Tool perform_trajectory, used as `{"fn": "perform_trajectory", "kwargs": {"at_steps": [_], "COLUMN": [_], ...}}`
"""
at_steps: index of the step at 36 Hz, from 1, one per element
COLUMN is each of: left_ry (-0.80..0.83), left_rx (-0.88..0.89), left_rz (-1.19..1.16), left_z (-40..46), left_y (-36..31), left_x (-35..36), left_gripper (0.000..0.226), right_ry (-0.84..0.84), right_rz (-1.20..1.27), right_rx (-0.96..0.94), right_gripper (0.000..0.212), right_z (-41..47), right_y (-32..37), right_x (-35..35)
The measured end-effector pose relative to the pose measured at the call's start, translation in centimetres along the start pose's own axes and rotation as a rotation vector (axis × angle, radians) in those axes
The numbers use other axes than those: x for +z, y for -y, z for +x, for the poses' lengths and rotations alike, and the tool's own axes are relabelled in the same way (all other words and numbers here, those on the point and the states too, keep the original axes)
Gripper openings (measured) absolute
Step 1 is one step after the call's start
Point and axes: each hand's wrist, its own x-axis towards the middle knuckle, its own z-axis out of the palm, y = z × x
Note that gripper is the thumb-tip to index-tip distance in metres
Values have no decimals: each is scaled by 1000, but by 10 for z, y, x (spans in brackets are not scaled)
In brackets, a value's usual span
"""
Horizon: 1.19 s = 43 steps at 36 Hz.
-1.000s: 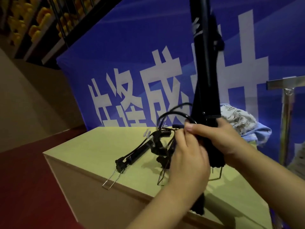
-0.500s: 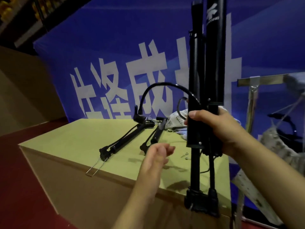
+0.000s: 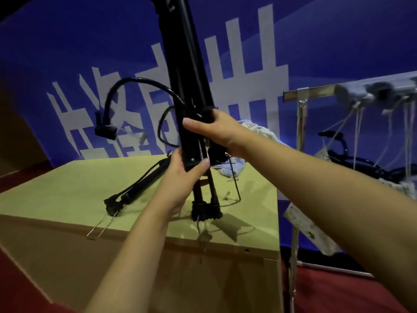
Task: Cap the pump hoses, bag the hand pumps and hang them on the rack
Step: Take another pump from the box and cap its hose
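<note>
- Big white characters run across the blue banner (image 3: 316, 53) at the back, but the raised black pumps (image 3: 180, 64) cover part of them and none reads clearly.
- A small white mark shows near the top of one pump barrel, too blurred to read.
- No other lettering is legible.

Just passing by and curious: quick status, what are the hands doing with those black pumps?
Right hand grips upright pumps. Left hand grips them lower down. Hose loops free at left. Another pump lies on the table; rack at right.
</note>
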Motion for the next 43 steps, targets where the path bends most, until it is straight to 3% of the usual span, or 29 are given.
{"fn": "perform_trajectory", "kwargs": {"at_steps": [6,9,17,23,31,39,43], "left_ry": [-223,-321,-400,-343,-26,94,133], "left_rx": [35,16,-61,-170,-427,-511,-544], "left_rz": [134,273,435,830,1332,1453,1455], "left_z": [10,20,54,80,99,109,111], "left_y": [8,13,32,57,89,88,93], "left_x": [-30,-51,-86,-91,-90,-95,-101], "left_gripper": [20,27,35,33,39,46,67], "right_ry": [-62,-74,-244,-236,-264,-151,-113], "right_rz": [4,13,129,85,-5,69,42], "right_rx": [-57,-72,-132,-139,-160,-164,-134], "right_gripper": [37,32,32,33,38,31,28], "right_z": [12,16,15,9,-12,-35,-48], "right_y": [5,4,-3,-8,-9,-6,-4], "right_x": [-13,-20,-44,-74,-101,-111,-112]}}
